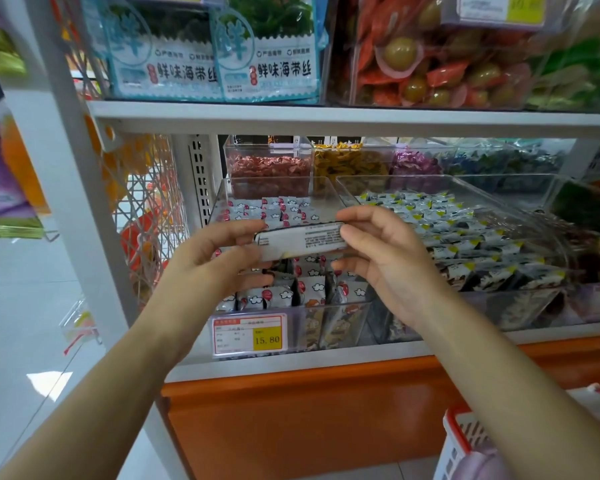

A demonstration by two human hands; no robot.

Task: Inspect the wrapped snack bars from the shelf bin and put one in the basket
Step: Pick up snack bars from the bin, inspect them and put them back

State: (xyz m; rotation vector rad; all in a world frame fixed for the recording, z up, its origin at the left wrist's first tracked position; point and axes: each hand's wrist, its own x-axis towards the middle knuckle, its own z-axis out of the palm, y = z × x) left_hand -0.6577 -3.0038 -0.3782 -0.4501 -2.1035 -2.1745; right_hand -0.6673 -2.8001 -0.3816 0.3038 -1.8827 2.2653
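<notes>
Head view shows the left hand (pixel 219 258) and right hand (pixel 381 258) each pinching one end of a snack bar (pixel 302 241), stretched level with its printed back facing up, likely so the label can be read. Just below sits the bin (pixel 326 320) of matching bars. The basket (pixel 465 441) waits at lower right, well apart.

Both arms outstretched — left hand (pixel 219 261) and right hand (pixel 385 261) pinched, fingers (pixel 357 216) curled.
</notes>
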